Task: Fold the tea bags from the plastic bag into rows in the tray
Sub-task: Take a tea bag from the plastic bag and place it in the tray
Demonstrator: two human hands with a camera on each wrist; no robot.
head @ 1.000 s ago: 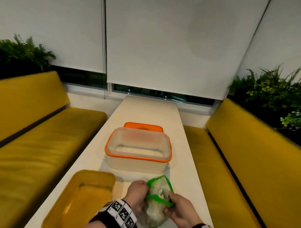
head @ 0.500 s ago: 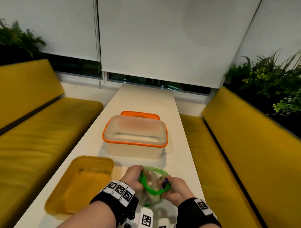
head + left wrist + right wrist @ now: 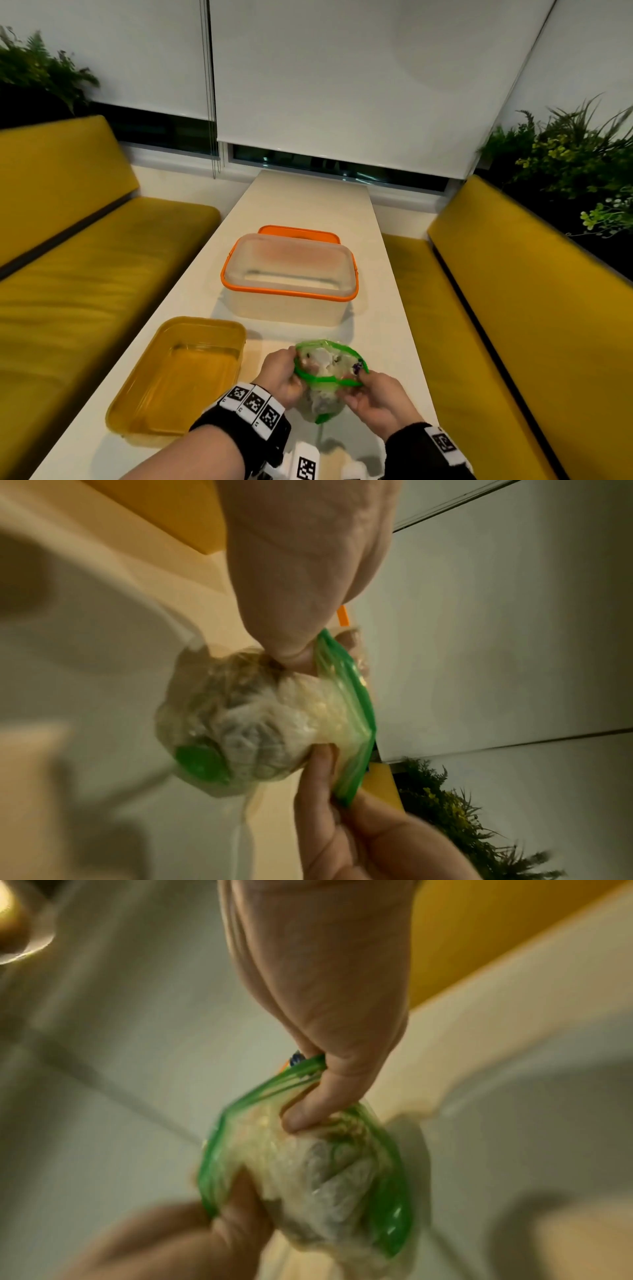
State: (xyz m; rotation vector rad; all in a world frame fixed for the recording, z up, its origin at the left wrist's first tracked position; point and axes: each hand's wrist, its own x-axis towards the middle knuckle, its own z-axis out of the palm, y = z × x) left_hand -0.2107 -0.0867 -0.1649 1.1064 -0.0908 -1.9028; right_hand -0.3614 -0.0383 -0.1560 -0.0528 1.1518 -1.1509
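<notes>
Both hands, left hand (image 3: 281, 376) and right hand (image 3: 375, 399), pinch plastic bag (image 3: 325, 380); only head view shows tray (image 3: 178, 377).

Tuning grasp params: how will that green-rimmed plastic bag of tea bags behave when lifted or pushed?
Probably floppy: the plastic bag bulges and creases where the left hand and right hand pinch its rim. Likely light for its size, since the tea bags look like crumpled paper. The film looks glossy, so possibly slippery.
</notes>
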